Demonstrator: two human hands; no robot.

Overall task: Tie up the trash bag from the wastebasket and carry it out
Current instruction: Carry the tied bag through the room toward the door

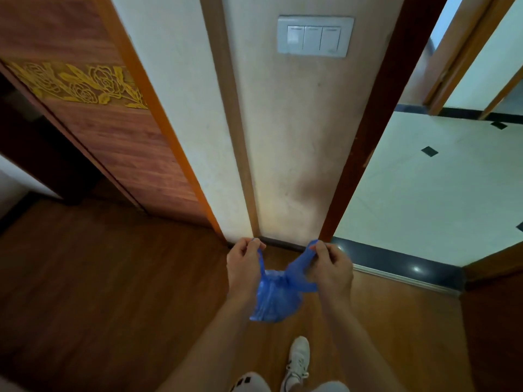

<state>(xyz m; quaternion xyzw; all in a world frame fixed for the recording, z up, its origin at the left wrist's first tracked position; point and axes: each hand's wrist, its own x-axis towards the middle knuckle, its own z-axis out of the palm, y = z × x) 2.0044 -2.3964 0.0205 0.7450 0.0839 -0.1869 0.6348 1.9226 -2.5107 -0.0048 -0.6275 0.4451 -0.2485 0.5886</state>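
I see my left hand (244, 264) and my right hand (329, 267) each pinching one handle of the blue trash bag (276, 297), both grips clamped on the plastic and pulled apart. The bag hangs between and just below the two grips, above the wooden floor (99, 292). Below the bag, a white shoe (298, 356) stands on the floor. Beyond the grips rises a wall with a light switch (315, 36).

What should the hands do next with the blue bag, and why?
Probably cross the two handles and pull them into a knot. The left hand and right hand each pinch one handle of the blue bag, held apart, and no knot shows yet.
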